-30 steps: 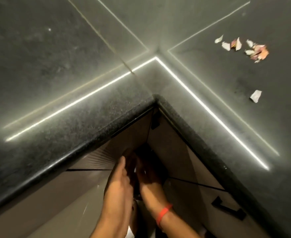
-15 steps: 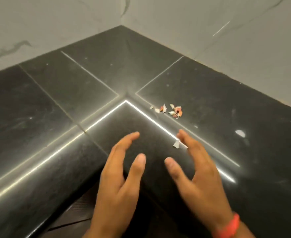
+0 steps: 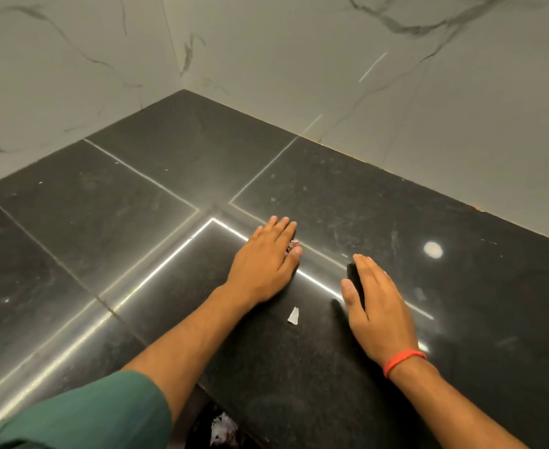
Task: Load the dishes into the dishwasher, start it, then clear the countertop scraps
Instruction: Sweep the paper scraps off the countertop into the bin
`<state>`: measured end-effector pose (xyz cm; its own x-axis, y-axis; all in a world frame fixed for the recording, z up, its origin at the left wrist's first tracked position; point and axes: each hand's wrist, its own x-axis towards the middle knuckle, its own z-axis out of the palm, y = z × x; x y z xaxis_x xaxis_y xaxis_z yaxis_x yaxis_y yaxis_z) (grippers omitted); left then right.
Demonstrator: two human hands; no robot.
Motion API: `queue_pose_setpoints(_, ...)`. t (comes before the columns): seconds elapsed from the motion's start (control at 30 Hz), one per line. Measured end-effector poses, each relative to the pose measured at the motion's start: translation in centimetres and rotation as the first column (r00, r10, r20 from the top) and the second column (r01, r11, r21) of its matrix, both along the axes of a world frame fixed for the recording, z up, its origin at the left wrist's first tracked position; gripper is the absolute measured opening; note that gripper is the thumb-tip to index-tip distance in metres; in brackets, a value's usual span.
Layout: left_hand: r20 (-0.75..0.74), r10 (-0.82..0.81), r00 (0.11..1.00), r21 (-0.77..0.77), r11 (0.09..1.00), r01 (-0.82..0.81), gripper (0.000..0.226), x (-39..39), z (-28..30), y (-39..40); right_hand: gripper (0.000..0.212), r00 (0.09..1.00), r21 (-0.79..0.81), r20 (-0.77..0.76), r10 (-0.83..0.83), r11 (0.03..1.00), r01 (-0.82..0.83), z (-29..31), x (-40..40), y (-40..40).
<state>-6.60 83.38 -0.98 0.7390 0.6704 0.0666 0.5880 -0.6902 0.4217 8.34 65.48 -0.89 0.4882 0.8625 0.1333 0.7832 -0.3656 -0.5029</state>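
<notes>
The left hand [image 3: 263,264] lies flat on the dark polished bench [image 3: 137,205] near the middle of the view, its fingers straight and held close together, pointing toward 1 o'clock. Under its fingertips, at the thumb side, a small cluster of scraps [image 3: 294,244] peeks out: pale and pinkish flakes, mostly covered by the fingers, so their number cannot be told. A separate scrap [image 3: 293,315], a thin white shard with a pointed top, lies bare on the bench at 5 o'clock from the left hand, between the two forearms and touching neither. The right hand [image 3: 376,303] sits at 4 o'clock from the left one, fingers straight and together, tilted on its outer edge with the thumb raised, its little-finger side against the bench. An orange band [image 3: 402,361] circles the right wrist; a green sleeve [image 3: 88,413] covers the left upper arm at 7 o'clock. Veined marble wall tiles [image 3: 299,59] meet the bench at 12 o'clock.
</notes>
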Motion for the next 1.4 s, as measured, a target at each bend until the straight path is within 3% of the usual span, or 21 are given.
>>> queue_pose_setpoints(0.17, 0.068, -0.376, 0.924, -0.082, 0.921, 0.381, 0.06, -2.3, 0.7, -2.8, 0.073, 0.999, -0.01, -0.029, -0.02, 1.0, 0.02, -0.5, 0.1, 0.0)
queue_pose_setpoints(0.27, 0.139, -0.517, 0.845, -0.002, 0.853, 0.522, 0.049, -4.1, 1.0, -5.1, 0.072, 0.999, -0.026, -0.024, -0.021, 0.999, 0.021, -0.7, 0.2, 0.1)
queue_pose_setpoints(0.33, 0.247, -0.449, 0.859, 0.085, 0.893, 0.442, 0.045, -4.0, 0.8, -4.7, 0.072, 1.0, -0.036, -0.016, -0.023, 0.999, 0.022, -0.7, 0.2, 0.1)
queue_pose_setpoints(0.4, 0.322, -0.193, 0.927, 0.024, 0.98, 0.196, 0.046, -3.1, 0.6, -3.2, 0.071, 1.0, -0.046, -0.014, -0.027, 0.999, 0.026, -0.4, 0.1, 0.1)
queue_pose_setpoints(0.47, 0.211, 0.057, 0.976, -0.069, 0.997, -0.043, 0.051, -1.8, 0.4, -1.1, 0.071, 1.0, -0.055, -0.013, -0.027, 0.998, 0.026, -0.1, 0.0, 0.1)
queue_pose_setpoints(0.5, 0.108, 0.105, 0.989, -0.074, 0.993, -0.097, 0.054, -1.2, 0.3, -0.4, 0.071, 1.0, -0.058, -0.011, -0.027, 0.998, 0.026, -0.1, -0.1, 0.1)
queue_pose_setpoints(0.6, -0.044, -0.099, 0.994, 0.019, 0.995, 0.1, 0.065, -0.4, 0.2, -0.5, 0.07, 1.0, -0.063, 0.0, -0.024, 0.998, 0.024, -0.1, -0.1, 0.1)
queue_pose_setpoints(0.7, 0.067, -0.309, 0.949, -0.089, 0.945, 0.314, 0.064, -1.5, 0.6, -2.3, 0.07, 1.0, -0.06, 0.004, -0.023, 0.998, 0.023, -0.1, 0.0, 0.1)
queue_pose_setpoints(0.87, 0.251, -0.38, 0.89, -0.242, 0.866, 0.438, 0.053, -3.9, 1.0, -7.4, 0.07, 0.999, -0.045, -0.02, -0.029, 0.999, 0.029, -0.2, 0.0, 0.0)
queue_pose_setpoints(0.97, 0.383, -0.244, 0.891, -0.237, 0.906, 0.35, 0.049, -4.6, 1.0, -9.5, 0.073, 0.999, -0.044, -0.031, -0.026, 0.999, 0.024, -0.2, 0.0, 0.1)
queue_pose_setpoints(1.07, 0.522, 0.132, 0.843, -0.318, 0.947, 0.048, 0.044, -4.9, 1.1, -10.0, 0.072, 0.999, -0.05, -0.04, -0.024, 0.999, 0.022, -0.1, 0.0, 0.0)
queue_pose_setpoints(1.2, 0.617, 0.518, 0.593, -0.499, 0.84, -0.214, 0.041, -6.8, 1.3, -12.3, 0.073, 0.996, -0.021, -0.092, -0.005, 1.0, 0.003, 0.4, -0.1, -0.2)
queue_pose_setpoints(1.4, 0.655, 0.663, 0.362, -0.542, 0.746, -0.387, 0.04, -9.6, 1.1, -20.6, 0.081, 0.951, -0.074, -0.023, 0.307, 0.948, -0.308, -0.3, -1.4, -0.6)
